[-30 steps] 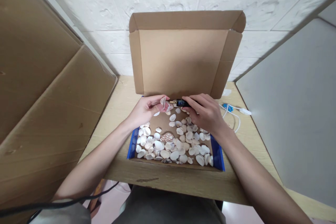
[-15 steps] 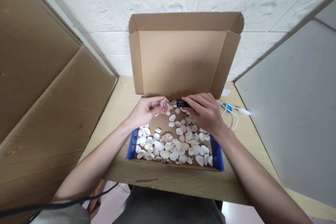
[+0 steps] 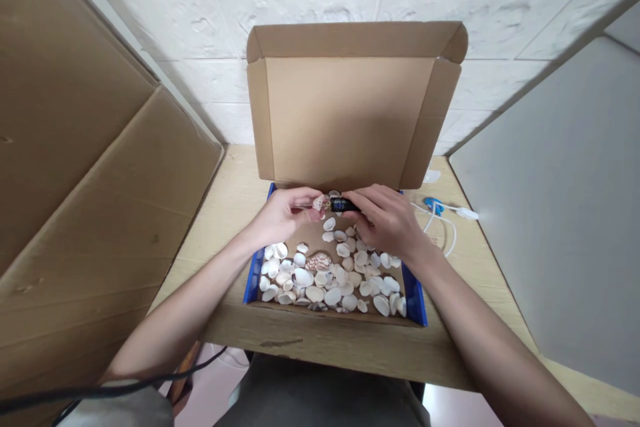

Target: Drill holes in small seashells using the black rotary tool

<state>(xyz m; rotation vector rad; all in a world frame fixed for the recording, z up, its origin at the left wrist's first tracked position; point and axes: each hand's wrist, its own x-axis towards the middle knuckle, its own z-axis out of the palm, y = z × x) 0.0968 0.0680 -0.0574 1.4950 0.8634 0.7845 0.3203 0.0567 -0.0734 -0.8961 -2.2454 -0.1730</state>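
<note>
An open cardboard box [image 3: 413, 293] with blue sides lies on the wooden desk, its lid [image 3: 345, 113] standing up at the back. Several white and brown-patterned seashells [image 3: 325, 277] cover its floor. My left hand [image 3: 283, 213] is closed, pinching a small patterned shell [image 3: 318, 202] above the box's far end. My right hand [image 3: 390, 220] is closed around a small black tool [image 3: 343, 204] whose metal tip points left and meets that shell. Both hands hover just over the shells.
A white cable with a blue plug [image 3: 436, 207] lies on the desk [image 3: 230, 187] right of the box. Large cardboard sheets [image 3: 90, 200] lean at the left, a grey panel [image 3: 555, 213] stands at the right, and a white brick wall [image 3: 200, 27] is behind.
Both hands have moved slightly nearer each other. The shell in my left fingers has turned and now shows less, with the tool tip closer against it.
</note>
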